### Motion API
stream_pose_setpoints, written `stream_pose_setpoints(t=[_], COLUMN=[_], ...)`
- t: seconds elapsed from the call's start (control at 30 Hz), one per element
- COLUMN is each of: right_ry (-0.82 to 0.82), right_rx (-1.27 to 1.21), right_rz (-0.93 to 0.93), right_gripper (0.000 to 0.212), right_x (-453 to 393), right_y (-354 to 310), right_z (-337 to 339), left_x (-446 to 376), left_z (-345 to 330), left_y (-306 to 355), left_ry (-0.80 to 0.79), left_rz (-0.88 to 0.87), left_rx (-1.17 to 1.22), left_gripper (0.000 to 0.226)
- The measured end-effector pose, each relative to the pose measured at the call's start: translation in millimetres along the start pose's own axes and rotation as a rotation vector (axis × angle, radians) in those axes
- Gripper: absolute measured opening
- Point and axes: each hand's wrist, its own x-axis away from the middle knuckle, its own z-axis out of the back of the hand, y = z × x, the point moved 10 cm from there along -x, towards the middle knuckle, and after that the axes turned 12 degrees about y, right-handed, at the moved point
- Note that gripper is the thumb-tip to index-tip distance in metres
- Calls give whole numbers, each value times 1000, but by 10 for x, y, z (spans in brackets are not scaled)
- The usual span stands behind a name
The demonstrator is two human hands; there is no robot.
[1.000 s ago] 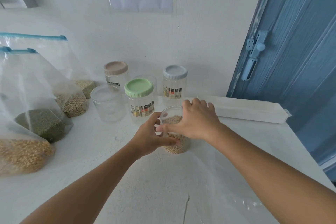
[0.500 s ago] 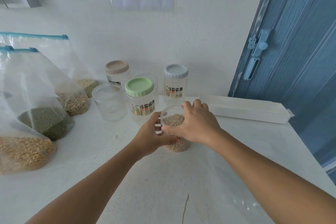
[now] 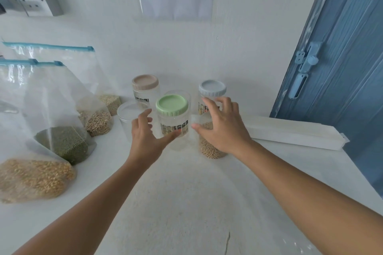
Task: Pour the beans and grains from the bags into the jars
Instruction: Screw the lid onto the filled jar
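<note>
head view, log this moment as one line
left hand: open, at green-lid jar | right hand: open, by filled jar | bags: untouched

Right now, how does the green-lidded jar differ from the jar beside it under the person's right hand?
The green-lidded jar wears a lid; the grain jar shows none that I can see. The green-lidded jar looks empty, while the grain jar holds pale grain. The green-lidded jar shows a printed label; no label shows on the grain jar, which is partly hidden by the right hand. Both are clear and stand upright on the white table.

Green-lidded jar, blue door
</note>
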Motion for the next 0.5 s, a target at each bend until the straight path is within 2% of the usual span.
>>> stream_pose_setpoints(t=[0.13,0.27,0.33,0.5], right_ry=[-81,-268,-263,-255], right_rx=[-130,-5,15,-117], right_rz=[102,75,47,-29], right_gripper=[62,60,57,55], right_x=[-239,-404,-432,-322], right_y=[-513,-703,-715,-744], right_z=[-21,-287,-332,-269], left_x=[-71,-138,-160,-192], left_z=[-94,-115,-103,-67], left_y=[22,-10,-10,-89], left_ry=[-70,-118,-143,-208], left_rz=[1,-5,-12,-14], left_rx=[17,24,20,9], left_gripper=[121,121,122,133])
